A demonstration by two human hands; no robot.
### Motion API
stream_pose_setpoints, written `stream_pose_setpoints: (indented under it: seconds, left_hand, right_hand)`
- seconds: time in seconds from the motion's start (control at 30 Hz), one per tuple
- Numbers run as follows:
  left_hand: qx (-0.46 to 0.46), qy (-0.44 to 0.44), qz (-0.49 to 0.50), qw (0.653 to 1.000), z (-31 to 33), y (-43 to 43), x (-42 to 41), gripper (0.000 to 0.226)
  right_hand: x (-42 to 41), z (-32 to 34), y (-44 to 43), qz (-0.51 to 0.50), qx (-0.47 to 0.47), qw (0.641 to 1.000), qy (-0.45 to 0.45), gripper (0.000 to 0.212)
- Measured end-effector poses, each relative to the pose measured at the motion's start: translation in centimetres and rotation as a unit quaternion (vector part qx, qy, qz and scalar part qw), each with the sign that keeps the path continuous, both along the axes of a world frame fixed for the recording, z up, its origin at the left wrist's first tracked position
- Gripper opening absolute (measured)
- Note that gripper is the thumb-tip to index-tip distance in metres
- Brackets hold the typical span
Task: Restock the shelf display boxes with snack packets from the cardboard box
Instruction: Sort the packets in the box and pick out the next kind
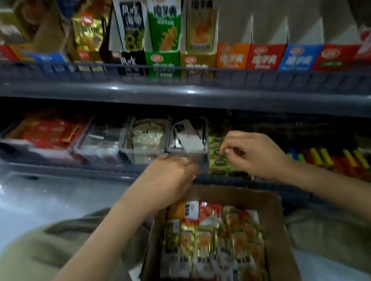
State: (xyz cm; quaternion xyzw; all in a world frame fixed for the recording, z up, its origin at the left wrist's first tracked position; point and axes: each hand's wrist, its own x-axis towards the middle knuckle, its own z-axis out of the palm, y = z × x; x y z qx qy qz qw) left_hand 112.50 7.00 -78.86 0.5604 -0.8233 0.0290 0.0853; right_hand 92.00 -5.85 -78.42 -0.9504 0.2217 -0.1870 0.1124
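Observation:
An open cardboard box (274, 233) rests on my lap, filled with several small snack packets (212, 238) in gold, red and orange. On the lower shelf a row of green snack packets (218, 160) stands beside clear display boxes (145, 143). My right hand (254, 155) hovers at those green packets with thumb and fingertips pinching the top edge of one. My left hand (172, 181) sits between the cardboard box and the shelf edge, fingers curled downward; what they hold is hidden.
A phone (187, 135) lies in one clear display box. Further clear boxes hold red packets (48, 133) and pale ones. The upper shelf (176, 90) carries tall upright snack cartons (163, 31) and coloured boxes. Coloured stick packets (328, 158) lie to the right.

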Motion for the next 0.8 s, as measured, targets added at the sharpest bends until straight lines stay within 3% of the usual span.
stream_pose_setpoints:
  seconds: [0.13, 0.27, 0.33, 0.43, 0.53, 0.63, 0.73, 0.8]
  left_hand:
    - [0.089, 0.011, 0.018, 0.996, -5.0, 4.8, 0.7, 0.029]
    - [0.116, 0.012, 0.043, 0.992, -8.2, 8.7, 0.5, 0.011]
    - [0.136, -0.033, 0.082, 0.987, -9.2, 9.8, 0.2, 0.021]
    - [0.247, -0.028, 0.124, 0.961, -11.2, 9.5, 0.9, 0.030]
    - [0.274, -0.011, 0.138, 0.952, -13.4, 8.4, 2.1, 0.030]
    - [0.256, 0.008, 0.134, 0.957, -14.6, 7.5, 2.9, 0.028]
    - [0.247, 0.022, 0.124, 0.961, -14.6, 7.7, 2.6, 0.029]
    - [0.241, 0.036, 0.111, 0.964, -14.7, 8.0, 2.3, 0.029]
  right_hand:
    - [-2.9, -9.1, 3.5, -0.014, 0.159, 0.977, 0.145, 0.017]
    - [-5.3, -16.8, 7.2, -0.012, 0.307, 0.906, 0.290, 0.019]
    - [-6.0, -19.7, 8.9, 0.000, 0.352, 0.870, 0.346, 0.021]
    - [-6.2, -23.0, 10.7, -0.026, 0.414, 0.827, 0.378, 0.027]
    - [-5.1, -25.9, 12.1, -0.100, 0.483, 0.799, 0.343, 0.037]
    - [-3.2, -28.3, 13.4, -0.137, 0.453, 0.821, 0.318, 0.069]
    - [-0.5, -29.2, 14.2, -0.090, 0.252, 0.896, 0.354, 0.085]
    - [0.9, -29.8, 14.2, -0.040, 0.127, 0.914, 0.383, 0.079]
